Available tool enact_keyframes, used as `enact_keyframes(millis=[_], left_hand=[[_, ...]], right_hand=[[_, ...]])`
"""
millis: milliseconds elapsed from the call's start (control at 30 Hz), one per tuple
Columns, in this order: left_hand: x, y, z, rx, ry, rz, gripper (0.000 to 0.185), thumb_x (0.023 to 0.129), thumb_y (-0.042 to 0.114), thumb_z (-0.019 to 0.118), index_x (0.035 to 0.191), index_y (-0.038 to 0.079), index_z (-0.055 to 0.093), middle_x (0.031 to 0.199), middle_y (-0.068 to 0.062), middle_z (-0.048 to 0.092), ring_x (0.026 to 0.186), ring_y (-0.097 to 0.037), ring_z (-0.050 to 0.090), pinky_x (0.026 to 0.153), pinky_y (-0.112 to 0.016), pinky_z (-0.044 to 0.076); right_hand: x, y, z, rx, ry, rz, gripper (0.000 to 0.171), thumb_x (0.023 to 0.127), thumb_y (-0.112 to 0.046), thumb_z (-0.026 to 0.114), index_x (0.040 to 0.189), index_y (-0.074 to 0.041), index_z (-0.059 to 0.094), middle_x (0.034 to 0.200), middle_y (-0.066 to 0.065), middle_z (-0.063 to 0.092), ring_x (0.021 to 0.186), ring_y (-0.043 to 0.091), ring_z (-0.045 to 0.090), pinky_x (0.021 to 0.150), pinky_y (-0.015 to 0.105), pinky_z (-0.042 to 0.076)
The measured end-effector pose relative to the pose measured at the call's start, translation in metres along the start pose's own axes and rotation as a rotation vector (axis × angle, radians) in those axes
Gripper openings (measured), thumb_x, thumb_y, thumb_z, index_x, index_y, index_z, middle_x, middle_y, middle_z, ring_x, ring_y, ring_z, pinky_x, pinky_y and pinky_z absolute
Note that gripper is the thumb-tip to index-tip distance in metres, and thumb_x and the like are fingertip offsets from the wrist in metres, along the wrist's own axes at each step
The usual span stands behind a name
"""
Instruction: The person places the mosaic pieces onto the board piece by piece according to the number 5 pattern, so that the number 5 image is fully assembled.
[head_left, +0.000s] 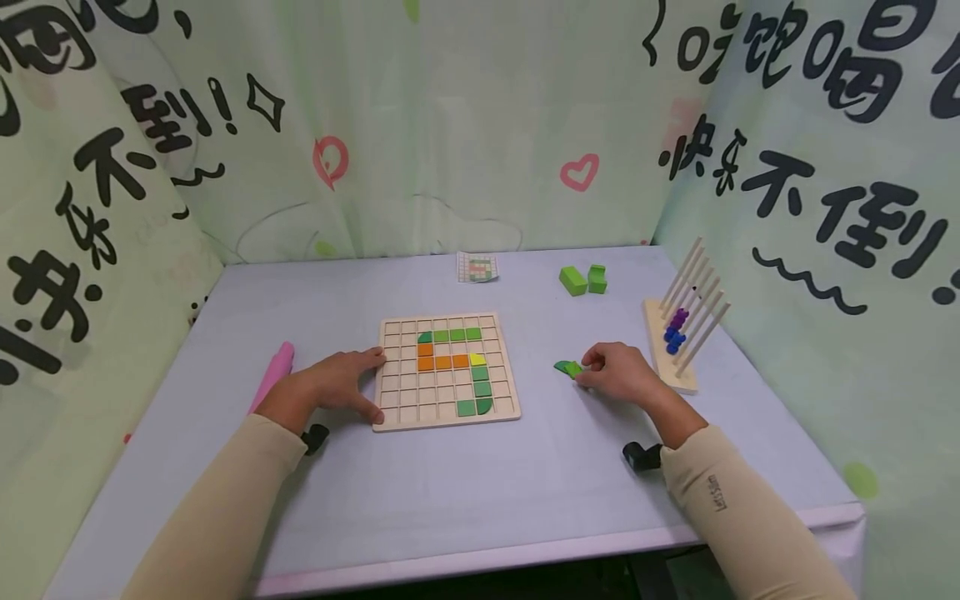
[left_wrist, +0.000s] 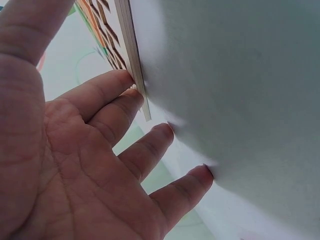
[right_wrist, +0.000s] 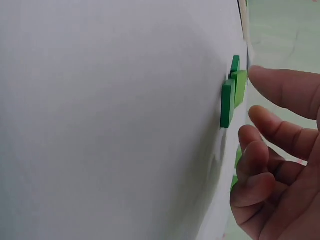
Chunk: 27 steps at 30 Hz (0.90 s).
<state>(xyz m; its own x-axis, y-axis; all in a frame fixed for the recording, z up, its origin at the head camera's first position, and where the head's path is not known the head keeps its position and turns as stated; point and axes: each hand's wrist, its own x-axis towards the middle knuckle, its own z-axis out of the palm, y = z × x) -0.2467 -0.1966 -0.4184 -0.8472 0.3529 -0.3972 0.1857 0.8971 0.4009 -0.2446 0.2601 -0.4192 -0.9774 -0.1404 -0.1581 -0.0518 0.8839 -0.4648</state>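
A wooden grid board (head_left: 400,400) lies on the table in the head view, with orange, green and yellow tiles set in its squares. At its left edge my left hand (head_left: 327,385) rests with thumb and fingers spread; in the left wrist view, two fingertips meet the board's side (left_wrist: 131,50) while the other fingers touch the table. To the right, my right hand (head_left: 621,372) is close over a few small green tiles (head_left: 568,367). The right wrist view shows a light green tile (right_wrist: 240,89) overlapping a dark green tile (right_wrist: 227,104), with thumb and index finger apart beside them.
A wooden peg stand (head_left: 681,379) with purple and blue beads stands at the right. Green blocks (head_left: 573,281) and a small pattern card (head_left: 477,267) lie toward the back. Left of the board, a pink object (head_left: 276,372) lies partly behind my left wrist.
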Motion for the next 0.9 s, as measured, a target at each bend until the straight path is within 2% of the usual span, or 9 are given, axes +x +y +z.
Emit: enact_keyframes(millis=[167, 400, 533, 733, 900], left_hand=[[-0.0005, -0.0007, 0.0000, 0.000, 0.000, -0.001, 0.111, 0.076, 0.043, 0.092, 0.164, 0.011, 0.032, 0.173, -0.012, 0.022, 0.156, -0.043, 0.024, 0.126, -0.058, 0.026], [0.0018, -0.0025, 0.0012, -0.009, 0.004, -0.003, 0.113, 0.075, 0.044, 0.093, 0.164, 0.012, 0.032, 0.173, -0.011, 0.023, 0.157, -0.041, 0.023, 0.126, -0.057, 0.026], [0.0035, -0.0026, 0.0024, -0.006, 0.005, 0.001, 0.112, 0.075, 0.044, 0.093, 0.164, 0.012, 0.032, 0.173, -0.011, 0.023, 0.157, -0.041, 0.024, 0.126, -0.057, 0.026], [0.0031, -0.0022, 0.0022, 0.004, 0.005, -0.003, 0.112, 0.075, 0.045, 0.093, 0.164, 0.012, 0.032, 0.173, -0.012, 0.023, 0.157, -0.041, 0.024, 0.126, -0.057, 0.026], [0.0022, -0.0012, 0.0018, 0.003, -0.003, -0.006, 0.112, 0.076, 0.046, 0.092, 0.164, 0.012, 0.031, 0.173, -0.012, 0.022, 0.157, -0.042, 0.023, 0.126, -0.058, 0.026]], right_hand=[[0.0013, 0.0029, -0.0001, -0.038, -0.035, 0.028, 0.038, 0.092, -0.031, 0.077, 0.111, 0.001, 0.071, 0.104, 0.014, 0.070, 0.092, 0.025, 0.061, 0.079, 0.036, 0.051], [0.0016, -0.0025, -0.0006, -0.077, -0.063, 0.087, 0.031, 0.090, -0.025, 0.079, 0.104, 0.002, 0.073, 0.100, 0.014, 0.071, 0.090, 0.026, 0.060, 0.076, 0.036, 0.051], [0.0014, -0.0029, -0.0015, -0.089, -0.066, 0.099, 0.029, 0.089, -0.024, 0.080, 0.104, -0.001, 0.069, 0.100, 0.014, 0.069, 0.090, 0.028, 0.058, 0.076, 0.035, 0.048], [0.0020, 0.0002, -0.0016, -0.049, -0.045, 0.082, 0.024, 0.089, -0.021, 0.081, 0.103, -0.009, 0.066, 0.091, 0.009, 0.068, 0.083, 0.025, 0.058, 0.068, 0.031, 0.043], [0.0016, 0.0008, -0.0020, -0.006, -0.026, 0.056, 0.020, 0.092, -0.017, 0.077, 0.107, -0.007, 0.068, 0.086, 0.008, 0.072, 0.076, 0.021, 0.062, 0.065, 0.029, 0.047]])
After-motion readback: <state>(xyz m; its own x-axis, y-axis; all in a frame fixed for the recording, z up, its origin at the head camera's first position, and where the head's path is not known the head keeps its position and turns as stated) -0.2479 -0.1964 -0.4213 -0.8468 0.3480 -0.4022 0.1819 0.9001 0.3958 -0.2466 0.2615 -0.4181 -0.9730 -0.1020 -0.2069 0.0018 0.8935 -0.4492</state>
